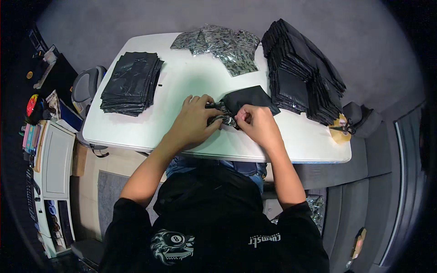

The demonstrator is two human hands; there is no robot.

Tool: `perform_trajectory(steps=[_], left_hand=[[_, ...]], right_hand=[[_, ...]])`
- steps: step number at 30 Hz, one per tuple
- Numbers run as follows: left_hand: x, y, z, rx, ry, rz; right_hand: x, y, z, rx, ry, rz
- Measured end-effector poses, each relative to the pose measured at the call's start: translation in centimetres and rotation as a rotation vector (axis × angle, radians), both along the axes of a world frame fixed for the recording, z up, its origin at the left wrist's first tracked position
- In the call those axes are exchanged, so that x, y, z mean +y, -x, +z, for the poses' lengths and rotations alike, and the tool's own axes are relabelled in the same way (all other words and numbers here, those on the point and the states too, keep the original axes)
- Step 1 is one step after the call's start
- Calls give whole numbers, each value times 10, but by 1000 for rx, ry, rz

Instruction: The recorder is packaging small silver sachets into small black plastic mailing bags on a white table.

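Observation:
My left hand (pixel 196 117) lies over a crumpled, shiny, dark-patterned plastic packet (pixel 223 119) near the table's front edge, gripping it between thumb and fingers. At the packet's right end, my right hand (pixel 257 124) has thumb and forefinger pinched together on its edge. Just behind the packet and partly under the right hand is a flat black plastic bag (pixel 251 97); whether the packet sits inside its mouth cannot be told. The fingers hide part of the packet.
The white table (pixel 191 78) carries a stack of flat black bags (pixel 131 82) at left, camouflage-patterned packets in clear plastic (pixel 218 42) at the back, and piled black packages (pixel 290 68) at right. Scissors (pixel 346 128) and yellowish tape (pixel 339 136) lie by the right edge. A grey sofa (pixel 344 163) stands beyond.

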State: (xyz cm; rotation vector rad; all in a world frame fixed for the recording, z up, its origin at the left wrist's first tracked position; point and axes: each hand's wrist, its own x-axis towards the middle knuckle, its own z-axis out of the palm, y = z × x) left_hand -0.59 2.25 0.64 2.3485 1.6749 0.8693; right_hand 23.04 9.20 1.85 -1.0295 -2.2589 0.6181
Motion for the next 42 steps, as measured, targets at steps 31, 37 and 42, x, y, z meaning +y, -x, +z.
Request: perform_trajectory(steps=[31,37,42], left_hand=[[4,-12,-8,-137,-142,-1],[16,26,2,-29,159,137],[39,31,5,-194,409,51]], right_hand=[[-10,21,8,-70,75,-22],[-13,17,8,-58,47,4],[-15,22,-3,-44,-40,1]])
